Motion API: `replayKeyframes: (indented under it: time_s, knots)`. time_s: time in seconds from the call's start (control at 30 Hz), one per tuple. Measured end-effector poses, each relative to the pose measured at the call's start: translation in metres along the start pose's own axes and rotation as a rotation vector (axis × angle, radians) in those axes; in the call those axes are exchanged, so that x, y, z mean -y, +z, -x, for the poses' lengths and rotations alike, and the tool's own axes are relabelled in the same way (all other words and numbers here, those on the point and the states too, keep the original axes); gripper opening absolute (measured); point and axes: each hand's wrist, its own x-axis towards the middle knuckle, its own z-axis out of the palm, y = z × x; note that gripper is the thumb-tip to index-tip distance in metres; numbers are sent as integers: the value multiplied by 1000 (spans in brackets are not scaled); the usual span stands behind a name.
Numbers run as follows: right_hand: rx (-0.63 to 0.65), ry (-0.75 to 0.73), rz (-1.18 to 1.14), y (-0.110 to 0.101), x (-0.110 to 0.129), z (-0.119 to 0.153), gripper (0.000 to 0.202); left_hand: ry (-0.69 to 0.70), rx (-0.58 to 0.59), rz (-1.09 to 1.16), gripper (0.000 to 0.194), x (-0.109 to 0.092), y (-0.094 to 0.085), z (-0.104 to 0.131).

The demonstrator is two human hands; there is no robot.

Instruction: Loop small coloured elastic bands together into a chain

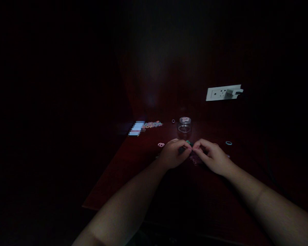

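My left hand point(173, 153) and my right hand point(213, 155) meet above the dark red table, thumbs and forefingers pinched close together. Whatever sits between the fingertips is too small and dim to make out. Just behind the fingertips shows a small green band point(188, 142), partly hidden. A dark purplish cluster point(195, 160) lies below my fingers, its kind unclear. Pink hair ties point(161, 145) rest left of my left hand. On the far side of my right hand is a teal hair tie point(228, 143).
A clear lidded jar point(184, 125) stands behind my hands, with a small ring point(173, 121) beside it. Farther left are a heap of colourful hair ties point(153, 125) and a lit phone point(137, 128). A wall socket point(223, 93) holds a plug. The table's left edge point(106, 171) shows.
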Motion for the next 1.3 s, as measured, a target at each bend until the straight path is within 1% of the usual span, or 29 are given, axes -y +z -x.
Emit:
replayKeyframes:
  time_s: [0.17, 0.37, 0.63, 0.83, 1.0, 1.13, 1.3]
  knots:
    - [19, -18, 27, 0, -3, 2, 17, 6, 1, -17, 12, 0, 0, 0]
    - [38, -11, 22, 1, -7, 2, 17, -29, 19, -47, 14, -1, -1, -1]
    - [45, -22, 26, 1, -5, 1, 15, -31, 22, -32, 17, 2, 1, 0]
    - [69, -20, 2, 1, -5, 2, 14, -47, 72, -21, 21, 2, 1, -1]
    - [86, 1, -29, 1, -7, 3, 14, -39, 80, -21, 19, 2, 0, -2]
    - [97, 3, -23, 1, -6, 4, 14, -53, 47, -21, 18, 2, 0, -2]
    - [121, 27, -80, 1, -2, 4, 14, -22, -13, -1, 14, -1, 1, -2]
